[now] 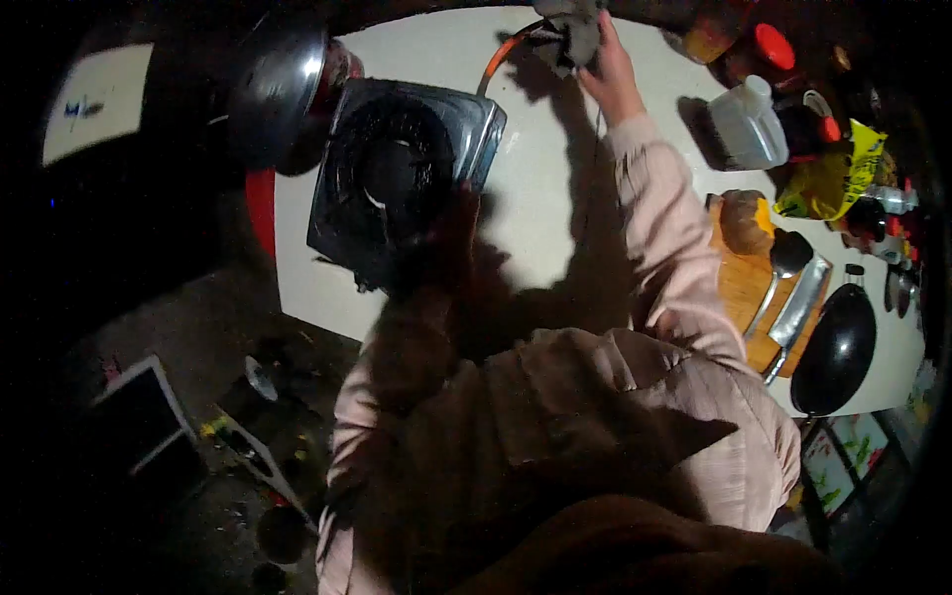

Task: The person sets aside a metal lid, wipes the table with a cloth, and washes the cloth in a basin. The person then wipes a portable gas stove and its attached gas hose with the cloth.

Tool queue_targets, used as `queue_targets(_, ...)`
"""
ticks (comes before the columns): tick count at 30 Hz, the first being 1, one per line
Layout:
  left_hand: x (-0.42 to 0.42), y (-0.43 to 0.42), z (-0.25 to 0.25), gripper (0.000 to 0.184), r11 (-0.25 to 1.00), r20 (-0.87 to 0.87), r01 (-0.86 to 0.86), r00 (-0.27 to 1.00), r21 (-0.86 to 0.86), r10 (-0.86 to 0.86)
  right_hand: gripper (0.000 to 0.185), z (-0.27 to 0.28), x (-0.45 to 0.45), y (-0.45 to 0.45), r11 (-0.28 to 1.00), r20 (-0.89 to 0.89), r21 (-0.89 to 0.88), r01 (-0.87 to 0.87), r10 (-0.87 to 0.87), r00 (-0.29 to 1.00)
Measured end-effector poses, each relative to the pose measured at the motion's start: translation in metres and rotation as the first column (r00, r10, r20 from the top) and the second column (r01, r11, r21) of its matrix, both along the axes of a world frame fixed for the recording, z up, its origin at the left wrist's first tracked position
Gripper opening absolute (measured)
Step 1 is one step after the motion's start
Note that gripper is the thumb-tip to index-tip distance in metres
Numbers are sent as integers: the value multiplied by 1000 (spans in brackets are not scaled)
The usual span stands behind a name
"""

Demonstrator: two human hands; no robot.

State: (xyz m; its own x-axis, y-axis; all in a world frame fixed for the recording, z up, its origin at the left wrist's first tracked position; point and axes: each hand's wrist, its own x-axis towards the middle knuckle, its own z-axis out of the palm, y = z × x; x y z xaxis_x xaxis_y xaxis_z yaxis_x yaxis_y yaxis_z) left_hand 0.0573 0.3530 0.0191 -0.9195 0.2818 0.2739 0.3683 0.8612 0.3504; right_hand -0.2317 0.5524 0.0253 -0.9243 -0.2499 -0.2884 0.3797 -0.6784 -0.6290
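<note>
On the left, my left hand (pixel 461 220) lies in deep shadow by the right side of the gas stove (pixel 421 124); I cannot tell whether its fingers are spread or gripping. A shove there could, I think, knock the stove into the metal pot (pixel 283 104) just beside it. The orange hose (pixel 504 55) curves from the stove towards the grey cloth (pixel 575 38), far from me, which the fingers of my right hand (pixel 617 77) pinch; a careless tug might snag the hose and drag the stove.

Clutter fills the dark floor (pixel 233 302) at left. The white surface (pixel 540 188) carries shadow across its middle. At right are a translucent jug (pixel 749 131) and a yellow packet (pixel 843 178); nearer me, a wooden board (pixel 736 288) bears an orange-fleshed piece (pixel 746 223), a ladle (pixel 790 255) and a knife (pixel 799 305), with a black pan (pixel 835 347) beside it.
</note>
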Motion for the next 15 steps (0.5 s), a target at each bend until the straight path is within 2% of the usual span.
queue_targets(1, 2, 6, 5, 91, 999, 25, -32, 999, -34, 33, 41, 9, 19, 2, 924, -146, -340, -174, 131, 981)
queue_targets(2, 2, 11, 20, 91, 989, 100, -82, 990, -122, 95, 47, 26, 41, 4, 708, -315, -606, -363, 206, 927)
queue_targets(3, 3, 13, 23, 89, 987, 96, -100, 989, -127, 113, 48, 40, 66, 4, 586, -331, -704, -400, 227, 916)
queue_targets(4, 6, 13, 25, 88, 985, 96, -115, 987, -131, 129, 48, 57, 95, 4, 638, -247, -694, -333, 224, 943)
queue_targets(5, 8, 11, 29, 85, 991, 77, -106, 991, -84, 112, 48, 77, 122, 0, 611, -272, -702, -366, 244, 931)
queue_targets(6, 12, 11, 33, 81, 987, 124, -142, 981, -78, 151, 48, 96, 151, -5, 578, -296, -712, -400, 270, 916)
queue_targets(7, 14, 8, 32, 78, 979, 91, -171, 979, -109, 181, 47, 104, 175, -11, 562, -274, -720, -408, 310, 910)
queue_targets(9, 42, 7, 43, 75, 960, 42, -246, 967, -131, 253, 48, 140, 231, -28, 598, -248, -685, -417, 347, 905)
queue_targets(10, 58, 7, 57, 72, 951, 73, -311, 948, 4, 309, 48, 154, 255, -42, 634, -217, -657, -408, 359, 908)
queue_targets(11, 80, 5, 65, 69, 912, 110, -385, 922, 140, 372, 47, 158, 276, -57, 604, -244, -643, -471, 421, 873)
queue_targets(12, 77, 21, 52, 67, 859, 24, -467, 881, 211, 473, 46, 144, 267, -53, 595, -204, -657, -463, 450, 869)
queue_targets(13, 102, 9, 51, 62, 800, 260, -566, 818, 202, 513, 45, 152, 292, -72, 564, -187, -659, -497, 517, 835)
queue_targets(14, 128, -1, 50, 58, 738, 473, -660, 699, 139, 536, 43, 166, 333, -98, 528, -223, -648, -550, 559, 799)
queue_targets(15, 171, -6, 79, 28, 541, 470, -648, 761, 536, 446, 42, 167, 355, -109, 541, -204, -578, -611, 629, 750)
